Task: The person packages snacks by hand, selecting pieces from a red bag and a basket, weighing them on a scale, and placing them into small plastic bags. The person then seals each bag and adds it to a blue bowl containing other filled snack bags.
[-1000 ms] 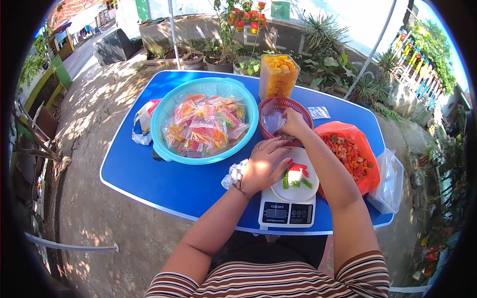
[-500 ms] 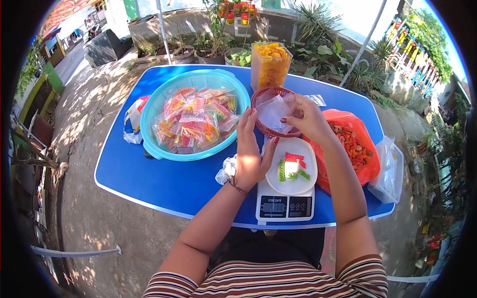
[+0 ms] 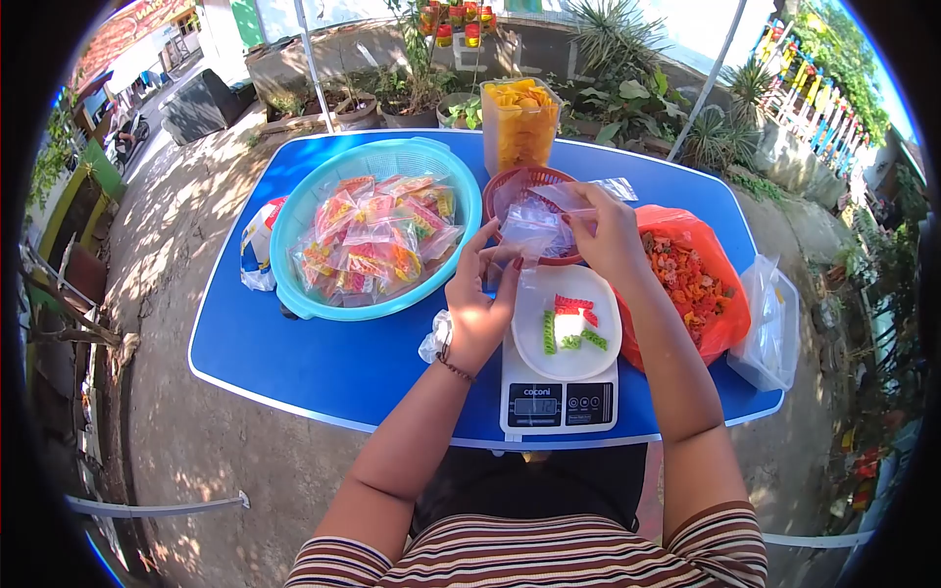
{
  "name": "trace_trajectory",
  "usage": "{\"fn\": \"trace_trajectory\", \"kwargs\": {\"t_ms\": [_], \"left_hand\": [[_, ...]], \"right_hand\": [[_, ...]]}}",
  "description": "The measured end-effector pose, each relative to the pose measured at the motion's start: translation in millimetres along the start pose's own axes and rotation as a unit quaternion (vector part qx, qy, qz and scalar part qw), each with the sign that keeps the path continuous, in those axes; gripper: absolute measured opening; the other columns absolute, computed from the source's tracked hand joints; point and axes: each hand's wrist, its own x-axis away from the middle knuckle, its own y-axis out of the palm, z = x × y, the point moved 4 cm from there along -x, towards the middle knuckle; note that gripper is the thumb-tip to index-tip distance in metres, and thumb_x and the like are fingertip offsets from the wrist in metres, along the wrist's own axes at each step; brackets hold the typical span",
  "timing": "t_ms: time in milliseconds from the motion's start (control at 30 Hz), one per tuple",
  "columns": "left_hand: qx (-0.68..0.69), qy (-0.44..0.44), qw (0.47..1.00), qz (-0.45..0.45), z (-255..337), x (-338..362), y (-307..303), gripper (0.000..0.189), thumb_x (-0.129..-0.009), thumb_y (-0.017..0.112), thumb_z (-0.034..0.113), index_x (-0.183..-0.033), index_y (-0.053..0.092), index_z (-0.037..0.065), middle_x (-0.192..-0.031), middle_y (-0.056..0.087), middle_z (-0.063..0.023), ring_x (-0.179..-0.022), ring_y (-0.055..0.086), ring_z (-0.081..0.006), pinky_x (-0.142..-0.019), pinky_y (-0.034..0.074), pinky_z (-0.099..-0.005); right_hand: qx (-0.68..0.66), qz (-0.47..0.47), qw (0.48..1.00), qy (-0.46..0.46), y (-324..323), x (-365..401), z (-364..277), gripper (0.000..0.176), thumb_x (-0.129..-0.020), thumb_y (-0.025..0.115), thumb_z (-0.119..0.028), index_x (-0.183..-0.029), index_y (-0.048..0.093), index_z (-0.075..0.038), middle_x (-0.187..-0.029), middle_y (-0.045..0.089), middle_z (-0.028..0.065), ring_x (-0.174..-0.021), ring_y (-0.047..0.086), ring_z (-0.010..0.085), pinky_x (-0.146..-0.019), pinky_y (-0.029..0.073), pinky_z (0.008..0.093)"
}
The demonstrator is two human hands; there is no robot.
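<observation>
Over the red basket (image 3: 498,186), my right hand (image 3: 600,233) pinches a clear plastic bag (image 3: 534,227). My left hand (image 3: 482,299) is curled at the bag's near end, its thumb and fingers pressed to the plastic. Below the hands, a white plate (image 3: 569,365) on the digital scale (image 3: 512,367) bears red and green twisted pieces (image 3: 574,308). Left of my left hand is a turquoise basket (image 3: 294,284) of filled clear packets (image 3: 368,230). An orange-red bag (image 3: 737,328) of red and orange pieces lies right of my right forearm.
A clear container (image 3: 520,127) of yellow chips stands at the blue table's (image 3: 323,363) back edge. A clear plastic box (image 3: 769,333) lies at the right edge. Crumpled white plastic (image 3: 436,336) sits left of the scale. Two poles rise behind the table.
My left hand has closed from spread fingers onto the plastic. The bag has come down and nearer, held between both hands. The camera view has shifted slightly.
</observation>
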Motion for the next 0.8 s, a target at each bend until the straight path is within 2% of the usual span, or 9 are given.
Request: {"fn": "trace_trajectory", "kwargs": {"t_ms": [67,133,200,300,400,500,600,700,800], "left_hand": [[0.014,0.006,1.0,-0.001,2.7,-1.3,-0.9,0.06,-0.091,0.066,-0.004,-0.146,0.045,0.002,-0.108,0.075,-0.0106,-0.074,0.061,-0.006,-0.071,0.049,-0.0215],[0.032,0.003,0.999,-0.017,7.0,-1.3,-0.6,0.062,-0.091,0.064,-0.006,-0.148,0.041,0.0,-0.112,0.073,-0.0123,-0.072,0.058,-0.0047,-0.071,0.048,-0.0201],[0.056,-0.008,0.997,-0.043,11.5,0.0,1.1,0.063,-0.092,0.061,-0.007,-0.15,0.036,-0.002,-0.119,0.07,-0.0155,-0.073,0.055,-0.0031,-0.072,0.047,-0.0188],[0.041,-0.004,0.996,-0.081,19.4,1.4,4.2,0.069,-0.092,0.063,-0.005,-0.152,0.031,-0.002,-0.118,0.07,-0.0176,-0.078,0.061,-0.0071,-0.077,0.05,-0.0228],[0.067,0.055,0.995,-0.053,33.8,2.4,4.7,0.058,-0.091,0.068,0.0,-0.145,0.046,-0.001,-0.119,0.071,-0.0162,-0.088,0.067,-0.0137,-0.089,0.05,-0.0293],[-0.042,0.095,0.99,-0.098,29.1,-2.6,2.4,0.038,-0.088,0.073,0.002,-0.125,0.068,0.005,-0.107,0.076,-0.0079,-0.094,0.069,-0.0195,-0.097,0.047,-0.0369],[-0.101,0.126,0.981,-0.103,34.2,0.4,4.9,0.017,-0.088,0.075,0.006,-0.104,0.077,0.007,-0.103,0.077,-0.0057,-0.094,0.07,-0.019,-0.101,0.045,-0.04],[-0.168,0.161,0.966,-0.114,42.3,4.8,6.0,0.022,-0.083,0.076,0.002,-0.104,0.078,0.009,-0.095,0.077,-0.0049,-0.091,0.07,-0.0183,-0.099,0.044,-0.0414],[-0.155,0.168,0.965,-0.125,47.7,6.2,6.5,0.025,-0.075,0.079,0.003,-0.099,0.08,0.01,-0.091,0.076,-0.0044,-0.086,0.068,-0.0191,-0.089,0.048,-0.037]], "right_hand": [[0.056,0.041,0.995,-0.07,3.5,2.9,-10.0,0.035,-0.087,0.072,-0.004,-0.12,0.064,0.003,-0.112,0.071,0.0192,-0.096,0.072,0.0292,-0.084,0.056,0.0386],[-0.028,0.013,0.999,-0.027,3.9,5.4,-18.1,0.032,-0.09,0.07,-0.004,-0.121,0.064,0.003,-0.111,0.071,0.0164,-0.096,0.071,0.0244,-0.084,0.056,0.0363],[-0.248,-0.085,0.957,0.124,0.9,10.6,-23.9,0.03,-0.092,0.068,-0.003,-0.121,0.064,0.002,-0.11,0.071,0.0135,-0.095,0.071,0.0188,-0.083,0.056,0.0335],[-0.382,-0.072,0.909,0.151,2.6,22.7,-29.7,0.029,-0.092,0.067,0.001,-0.121,0.065,0.0,-0.106,0.072,0.0075,-0.091,0.067,0.0116,-0.08,0.054,0.0303],[-0.288,-0.045,0.954,0.069,-11.2,33.1,-47.6,0.028,-0.088,0.07,0.004,-0.116,0.069,-0.002,-0.099,0.072,0.0073,-0.087,0.067,0.0155,-0.078,0.054,0.0313],[-0.13,-0.051,0.983,-0.12,-25.8,42.7,-67.9,0.027,-0.083,0.073,0.005,-0.109,0.071,-0.002,-0.092,0.071,0.0083,-0.087,0.068,0.021,-0.076,0.054,0.033],[-0.099,0.005,0.983,-0.158,-29.4,54.1,-72.6,0.023,-0.081,0.074,0.005,-0.103,0.072,-0.002,-0.095,0.069,0.0117,-0.089,0.067,0.0261,-0.075,0.054,0.0348],[-0.093,0.068,0.984,-0.138,-33.7,65.0,-79.7,0.022,-0.079,0.074,0.005,-0.099,0.072,-0.004,-0.102,0.069,0.0106,-0.089,0.065,0.0261,-0.076,0.053,0.0358],[-0.007,0.091,0.982,-0.163,-37.0,81.6,-81.2,0.025,-0.075,0.075,0.003,-0.098,0.074,-0.006,-0.105,0.067,0.0081,-0.089,0.063,0.0254,-0.077,0.052,0.0365]]}}
